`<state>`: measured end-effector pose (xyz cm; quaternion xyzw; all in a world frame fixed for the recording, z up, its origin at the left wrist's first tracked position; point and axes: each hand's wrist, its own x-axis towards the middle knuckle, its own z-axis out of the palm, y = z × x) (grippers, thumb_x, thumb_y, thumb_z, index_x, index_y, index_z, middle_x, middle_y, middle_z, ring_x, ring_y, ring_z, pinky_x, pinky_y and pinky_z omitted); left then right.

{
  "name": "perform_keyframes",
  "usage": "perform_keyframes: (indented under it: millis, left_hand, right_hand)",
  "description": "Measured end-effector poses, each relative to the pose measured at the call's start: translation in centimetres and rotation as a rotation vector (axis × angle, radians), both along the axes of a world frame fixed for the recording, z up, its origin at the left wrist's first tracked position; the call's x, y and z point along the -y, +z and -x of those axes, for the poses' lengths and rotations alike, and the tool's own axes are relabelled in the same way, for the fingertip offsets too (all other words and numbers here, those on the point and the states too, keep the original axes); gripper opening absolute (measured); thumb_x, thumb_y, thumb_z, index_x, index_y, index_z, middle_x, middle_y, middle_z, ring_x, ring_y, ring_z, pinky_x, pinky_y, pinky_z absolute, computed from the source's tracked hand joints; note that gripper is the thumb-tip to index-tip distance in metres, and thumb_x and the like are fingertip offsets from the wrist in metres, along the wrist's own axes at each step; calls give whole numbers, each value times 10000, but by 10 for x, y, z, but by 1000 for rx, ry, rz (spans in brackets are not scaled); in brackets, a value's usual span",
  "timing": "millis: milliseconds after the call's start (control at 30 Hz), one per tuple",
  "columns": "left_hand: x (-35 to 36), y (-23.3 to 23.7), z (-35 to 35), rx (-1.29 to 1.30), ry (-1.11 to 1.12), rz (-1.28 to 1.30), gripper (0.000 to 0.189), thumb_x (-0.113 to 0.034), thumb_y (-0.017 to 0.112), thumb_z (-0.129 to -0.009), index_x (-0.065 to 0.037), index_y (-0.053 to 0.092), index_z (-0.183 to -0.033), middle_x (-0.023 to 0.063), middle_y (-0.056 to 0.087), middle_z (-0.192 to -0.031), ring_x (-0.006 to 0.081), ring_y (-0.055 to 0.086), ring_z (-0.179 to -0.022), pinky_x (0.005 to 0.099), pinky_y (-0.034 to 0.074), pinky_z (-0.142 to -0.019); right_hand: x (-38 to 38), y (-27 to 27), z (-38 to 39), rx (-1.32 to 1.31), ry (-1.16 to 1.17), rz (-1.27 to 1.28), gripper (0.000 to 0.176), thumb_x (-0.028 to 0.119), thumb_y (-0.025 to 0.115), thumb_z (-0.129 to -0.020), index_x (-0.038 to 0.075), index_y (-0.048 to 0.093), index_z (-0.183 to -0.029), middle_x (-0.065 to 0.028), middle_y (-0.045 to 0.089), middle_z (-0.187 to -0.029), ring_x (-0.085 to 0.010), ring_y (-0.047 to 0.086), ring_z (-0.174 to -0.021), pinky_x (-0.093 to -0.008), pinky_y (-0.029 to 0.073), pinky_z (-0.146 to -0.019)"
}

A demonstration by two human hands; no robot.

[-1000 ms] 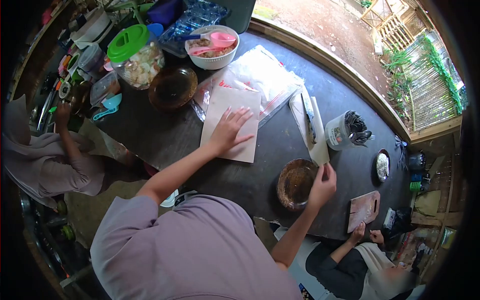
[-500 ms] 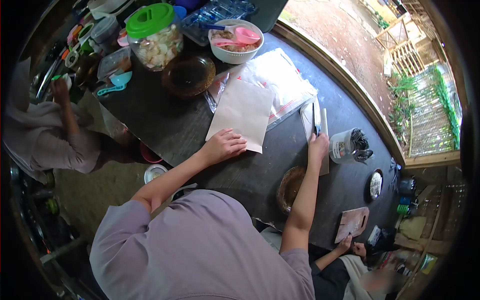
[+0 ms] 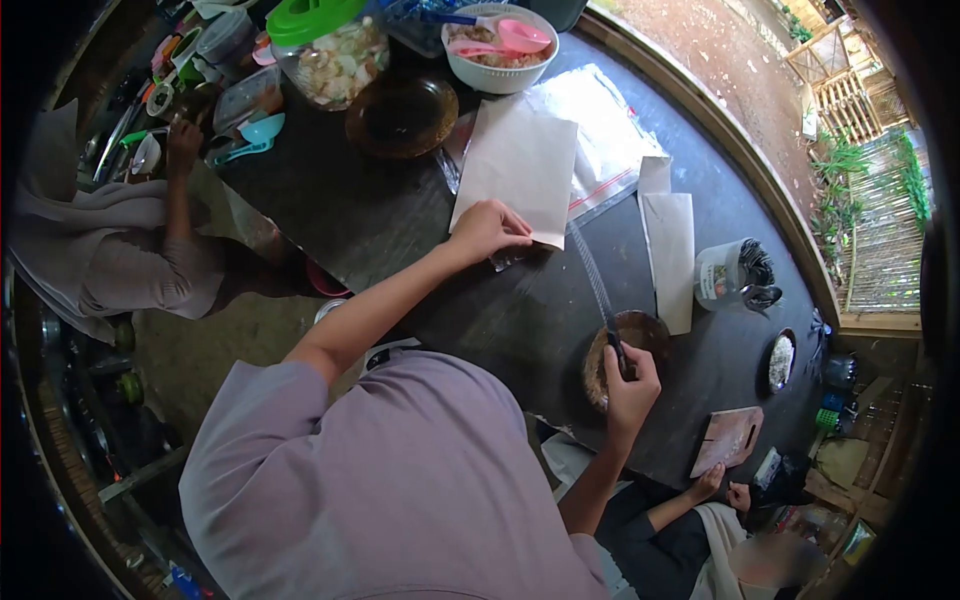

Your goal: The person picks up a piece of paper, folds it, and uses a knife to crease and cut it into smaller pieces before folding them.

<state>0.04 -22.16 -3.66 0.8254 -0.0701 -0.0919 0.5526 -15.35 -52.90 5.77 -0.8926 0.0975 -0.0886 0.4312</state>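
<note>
My left hand [image 3: 490, 232] pinches the lower edge of a large off-white paper sheet [image 3: 518, 165], its fingers curled together. Below this sheet are clear plastic packs [image 3: 600, 135] with red lines. A long serrated knife [image 3: 597, 280] is held by its black handle in my right hand [image 3: 630, 385]. The blade slants up and left, its tip near the sheet's lower right corner. Behind the knife handle sits a round brown bowl [image 3: 648, 335]. Narrow folded paper [image 3: 670, 255] lies right of the blade, touched by neither hand.
A clear tub of dark utensils [image 3: 722, 275] stands at the right. At the back are a green-lidded jar [image 3: 335, 65], a white bowl [image 3: 500, 72] with pink spoons and a dark round dish [image 3: 400, 115]. One person [image 3: 150, 250] is at left; another's hand [image 3: 708, 482] touches a board [image 3: 727, 440].
My right hand has brought the knife down and left, away from the narrow folded paper. My left hand has gone from lying on the large sheet to gripping its lower edge.
</note>
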Motion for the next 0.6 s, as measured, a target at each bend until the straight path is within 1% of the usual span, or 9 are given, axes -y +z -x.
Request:
perform_keyframes:
  millis: [67, 133, 200, 267, 367, 433, 467, 533, 600]
  left_hand:
    - [-8, -8, -14, -54, -103, 49, 206, -135, 872, -799, -19, 840, -966, 110, 819, -1009, 178, 759, -861, 303, 578, -816]
    - [-12, -11, -23, 30, -157, 49, 202, -145, 875, -810, -13, 841, -959, 110, 820, -991, 165, 757, -828, 300, 581, -793]
    - [-14, -8, -29, -107, -163, 35, 210, -163, 877, -819, -20, 844, -969, 102, 821, -961, 142, 752, -838, 290, 577, -798]
    - [-15, -1, -29, -104, -173, 24, 250, -186, 877, -826, -9, 837, -998, 98, 821, -939, 136, 749, -835, 285, 575, -798]
    - [-8, 8, -16, -121, -118, -78, 237, -216, 874, -835, -54, 847, -1006, 68, 821, -933, 135, 743, -818, 271, 568, -787]
    - [-5, 9, -6, 128, -67, -218, 162, -232, 864, -841, -112, 852, -948, 18, 813, -941, 161, 738, -824, 284, 572, -760]
    - [-4, 7, -2, 128, -67, -220, 162, -232, 864, -841, -112, 852, -948, 18, 813, -941, 161, 738, -824, 284, 572, -760]
    - [-1, -3, 5, 616, -47, -322, 98, -236, 851, -841, -146, 833, -875, -21, 797, -948, 195, 724, -842, 324, 579, -745]
    - [2, -9, 13, 669, -59, -345, 92, -235, 835, -845, -149, 802, -839, -44, 786, -955, 197, 718, -873, 357, 584, -748]
  right_hand:
    - [-3, -1, 15, 21, 70, 1, 231, 87, 838, -863, -50, 740, -1022, -76, 677, -885, -128, 644, -794, -292, 511, -725]
    - [-8, 1, 26, -34, 35, 6, 224, 90, 833, -866, -45, 740, -1019, -92, 682, -892, -163, 660, -791, -309, 523, -732]
    - [-10, -1, 34, -20, 36, 34, 232, 98, 842, -851, -30, 743, -1018, -115, 690, -911, -216, 677, -787, -327, 537, -741]
    - [-15, -2, 36, -8, 29, 44, 237, 101, 847, -844, -23, 745, -1018, -126, 694, -920, -243, 685, -786, -336, 543, -746]
    - [-22, 1, 42, 56, 30, 175, 241, 134, 853, -837, 3, 744, -1008, -120, 709, -943, -284, 714, -808, -367, 560, -737]
    - [-33, 5, 42, 85, 26, 347, 237, 170, 844, -844, 42, 741, -1014, -102, 718, -974, -322, 730, -844, -403, 578, -732]
    - [-37, 3, 42, 86, 25, 345, 237, 170, 844, -844, 42, 741, -1014, -102, 718, -974, -322, 730, -844, -403, 578, -732]
    - [-44, -6, 40, 120, 1, 441, 233, 195, 831, -857, 66, 738, -1028, -82, 717, -993, -328, 737, -859, -419, 587, -723]
    - [-51, -14, 38, 105, 3, 475, 231, 199, 812, -879, 74, 731, -1057, -81, 708, -1022, -326, 735, -867, -423, 585, -730]
